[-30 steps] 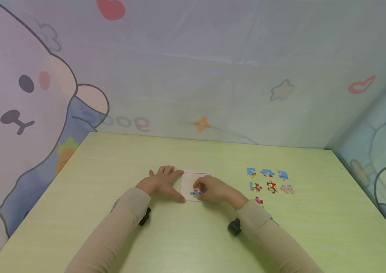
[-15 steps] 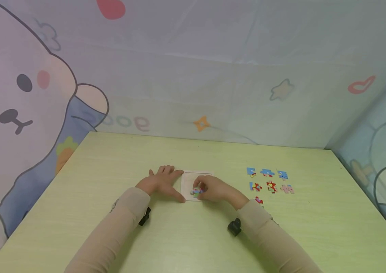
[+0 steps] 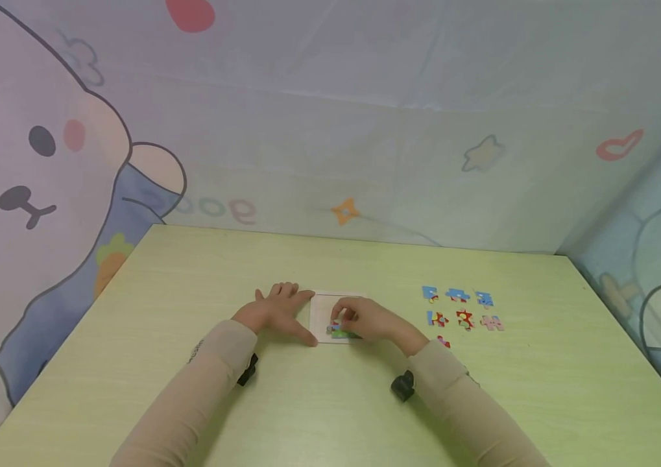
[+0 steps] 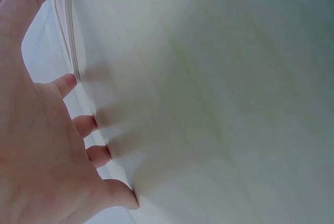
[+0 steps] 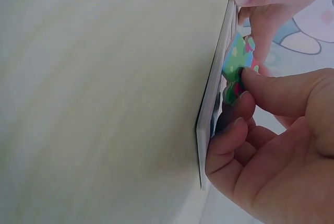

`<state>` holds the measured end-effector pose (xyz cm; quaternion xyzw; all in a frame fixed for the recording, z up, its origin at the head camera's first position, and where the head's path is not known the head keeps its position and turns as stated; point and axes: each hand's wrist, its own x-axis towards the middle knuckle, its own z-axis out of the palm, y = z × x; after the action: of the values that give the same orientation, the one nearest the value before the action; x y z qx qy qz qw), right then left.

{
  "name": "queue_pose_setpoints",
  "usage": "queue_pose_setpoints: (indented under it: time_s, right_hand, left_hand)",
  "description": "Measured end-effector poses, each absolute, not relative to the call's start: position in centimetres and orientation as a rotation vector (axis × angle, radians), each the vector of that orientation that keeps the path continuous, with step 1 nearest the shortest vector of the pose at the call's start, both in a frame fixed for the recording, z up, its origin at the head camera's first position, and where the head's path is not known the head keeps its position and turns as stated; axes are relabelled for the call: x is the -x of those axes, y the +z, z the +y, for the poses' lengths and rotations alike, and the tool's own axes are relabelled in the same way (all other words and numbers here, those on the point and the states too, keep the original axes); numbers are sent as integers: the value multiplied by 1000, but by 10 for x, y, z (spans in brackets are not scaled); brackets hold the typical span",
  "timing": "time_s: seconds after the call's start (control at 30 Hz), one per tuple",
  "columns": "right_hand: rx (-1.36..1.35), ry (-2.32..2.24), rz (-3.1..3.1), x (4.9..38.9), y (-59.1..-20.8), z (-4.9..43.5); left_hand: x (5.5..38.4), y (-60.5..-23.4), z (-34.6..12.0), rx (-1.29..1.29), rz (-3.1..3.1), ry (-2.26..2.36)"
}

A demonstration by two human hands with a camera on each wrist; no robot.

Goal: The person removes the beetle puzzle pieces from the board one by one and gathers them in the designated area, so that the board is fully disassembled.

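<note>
A flat white puzzle board (image 3: 321, 308) lies at the middle of the table. My left hand (image 3: 277, 316) is spread at its left side, with thumb and index finger at the board's left corners. Over the board, my right hand (image 3: 373, 319) pinches a green and light-blue jigsaw piece (image 5: 237, 59) between thumb and fingers. That piece stands tilted in the right wrist view. Other coloured piece parts (image 3: 336, 329) show on the board beside the fingertips; the right hand hides the rest. In the left wrist view, the left fingertips (image 4: 99, 155) touch the tabletop.
Several loose jigsaw pieces (image 3: 465, 320) lie in rows to the right of the board. The lowest piece (image 3: 444, 341) is close to the right sleeve (image 3: 438, 368). A printed cloth backdrop (image 3: 400, 162) rises behind the table's back edge.
My right hand has shifted and turned slightly over the board, and more green shows under its fingers. The left hand and the loose pieces stay put.
</note>
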<state>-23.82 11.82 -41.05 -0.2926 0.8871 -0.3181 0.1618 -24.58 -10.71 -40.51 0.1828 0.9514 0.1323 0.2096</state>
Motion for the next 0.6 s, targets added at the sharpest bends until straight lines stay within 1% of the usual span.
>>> queue_pose_setpoints:
  time_s: [0.4,0.6]
  right_hand:
    - [822,-970,2516,239,-411,124]
    - [824,-993,2538,234,-405,134]
  left_hand:
    - [246,-405,-107,-509,2651,344]
    - [246,-404,-107,-515,2653,338]
